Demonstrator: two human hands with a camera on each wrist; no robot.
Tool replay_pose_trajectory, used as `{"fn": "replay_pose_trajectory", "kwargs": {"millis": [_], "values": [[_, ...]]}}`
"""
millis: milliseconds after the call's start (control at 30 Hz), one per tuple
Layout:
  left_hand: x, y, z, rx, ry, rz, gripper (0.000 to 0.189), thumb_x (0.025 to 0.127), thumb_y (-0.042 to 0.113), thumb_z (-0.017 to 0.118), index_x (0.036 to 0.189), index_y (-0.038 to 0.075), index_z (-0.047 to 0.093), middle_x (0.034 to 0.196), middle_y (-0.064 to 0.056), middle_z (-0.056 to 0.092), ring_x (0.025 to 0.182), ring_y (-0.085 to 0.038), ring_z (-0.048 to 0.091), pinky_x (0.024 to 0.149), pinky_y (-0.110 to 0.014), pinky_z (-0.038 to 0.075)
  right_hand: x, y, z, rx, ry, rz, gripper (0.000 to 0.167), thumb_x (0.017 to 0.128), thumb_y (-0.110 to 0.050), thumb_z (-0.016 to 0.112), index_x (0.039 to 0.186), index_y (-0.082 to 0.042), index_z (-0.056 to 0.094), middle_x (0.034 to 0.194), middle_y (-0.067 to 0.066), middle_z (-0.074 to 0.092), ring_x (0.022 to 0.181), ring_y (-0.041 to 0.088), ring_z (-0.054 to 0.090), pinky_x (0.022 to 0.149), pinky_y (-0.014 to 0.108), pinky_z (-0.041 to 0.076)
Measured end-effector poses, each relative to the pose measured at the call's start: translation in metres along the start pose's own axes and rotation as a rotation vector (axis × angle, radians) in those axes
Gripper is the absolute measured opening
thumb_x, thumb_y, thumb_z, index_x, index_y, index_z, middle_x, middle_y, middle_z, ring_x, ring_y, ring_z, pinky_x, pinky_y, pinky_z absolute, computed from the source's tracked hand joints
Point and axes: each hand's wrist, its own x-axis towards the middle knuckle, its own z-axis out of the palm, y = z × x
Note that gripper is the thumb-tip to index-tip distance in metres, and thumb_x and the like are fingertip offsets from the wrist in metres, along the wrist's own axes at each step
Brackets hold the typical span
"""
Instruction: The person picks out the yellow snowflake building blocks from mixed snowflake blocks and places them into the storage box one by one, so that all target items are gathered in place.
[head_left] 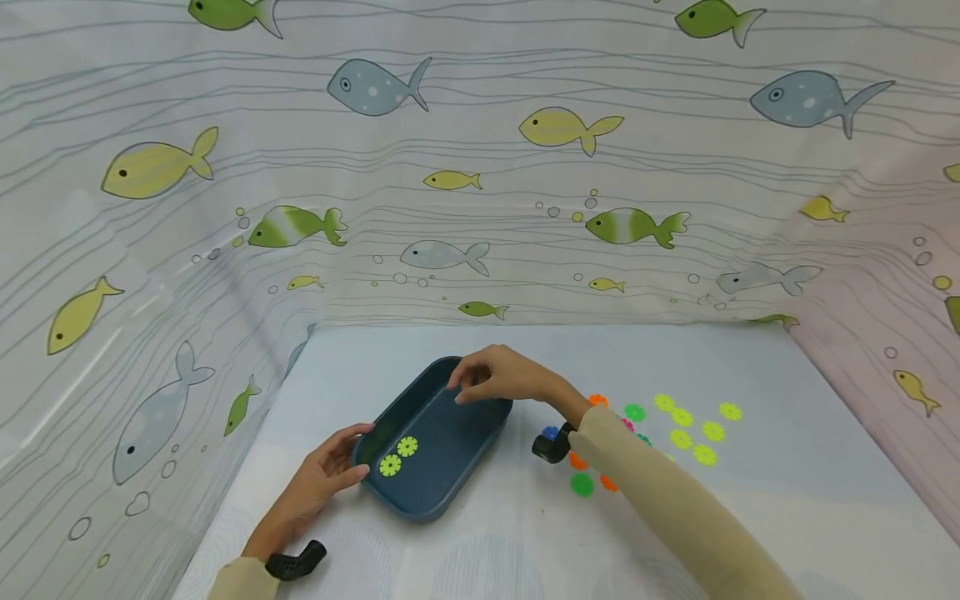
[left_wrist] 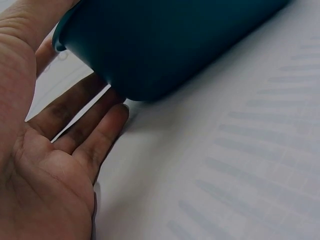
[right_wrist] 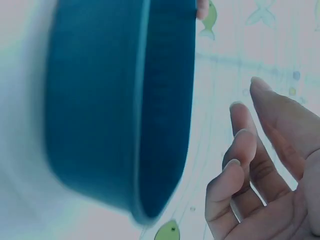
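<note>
A dark blue oblong plastic tub (head_left: 457,437) stands on the table, holding two yellow notched plastic discs (head_left: 407,447) near its left end. My left hand (head_left: 327,473) is at the tub's left end, thumb and index fingertips right at the rim. In the left wrist view the other fingers (left_wrist: 107,127) extend fairly straight along the tub's outer wall (left_wrist: 135,55). Above the tub's far right part, my right hand (head_left: 498,375) hovers with loosely bent fingers. The right wrist view shows its thumb (right_wrist: 285,112) and fingertips apart, nothing between them.
Right of the tub lie loose notched discs: several yellow ones (head_left: 681,439), orange ones (head_left: 577,461), green ones (head_left: 582,484) and a blue one (head_left: 551,432), some partly hidden by my right forearm (head_left: 660,500). A fish-patterned sheet (head_left: 465,208) surrounds the table.
</note>
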Motion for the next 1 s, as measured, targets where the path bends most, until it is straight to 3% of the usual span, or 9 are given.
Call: {"fn": "replay_pose_trajectory", "kwargs": {"millis": [367,600,700,867,1000], "values": [[0.001,-0.001,0.001,0.003,0.01,-0.012,0.064,0.097,0.007,0.07,0.155,0.012,0.042,0.149,-0.015,0.047,0.126,-0.006,0.055,0.101,-0.016,0.045,-0.059,0.027,-0.027,-0.057,0.143,0.061,0.023,0.095,-0.027,0.077,0.114,-0.013,0.077,0.098,-0.003,0.07,0.082,0.02,0.064,0.072,0.034,0.056],[0.001,-0.003,0.001,0.0,0.012,-0.009,0.064,0.098,0.006,0.069,0.155,0.011,0.042,0.147,-0.014,0.049,0.125,-0.007,0.056,0.1,-0.017,0.046,-0.102,0.049,-0.04,-0.046,0.209,0.146,0.017,0.095,-0.031,0.077,0.111,-0.025,0.076,0.1,-0.003,0.071,0.085,0.031,0.064,0.068,0.031,0.054],[0.0,-0.003,0.0,-0.001,0.014,-0.02,0.064,0.098,0.006,0.069,0.155,0.011,0.042,0.147,-0.016,0.048,0.125,-0.006,0.056,0.1,-0.016,0.046,-0.121,0.058,-0.043,-0.034,0.224,0.181,0.019,0.095,-0.031,0.076,0.113,-0.024,0.075,0.102,-0.003,0.072,0.086,0.035,0.064,0.067,0.029,0.053],[0.001,-0.004,0.0,0.008,0.007,-0.015,0.063,0.098,0.007,0.068,0.155,0.011,0.041,0.148,-0.017,0.047,0.125,-0.006,0.055,0.101,-0.016,0.045,-0.154,0.072,-0.045,-0.048,0.257,0.24,0.027,0.095,-0.031,0.076,0.116,-0.014,0.075,0.102,-0.001,0.07,0.087,0.029,0.062,0.069,0.028,0.052],[0.003,-0.004,0.0,0.013,0.0,0.0,0.063,0.099,0.006,0.068,0.156,0.011,0.041,0.148,-0.016,0.047,0.125,-0.007,0.055,0.101,-0.016,0.045,-0.179,0.084,-0.045,-0.065,0.292,0.293,0.027,0.095,-0.03,0.076,0.117,-0.013,0.075,0.102,-0.001,0.069,0.088,0.026,0.061,0.069,0.028,0.052]]}}
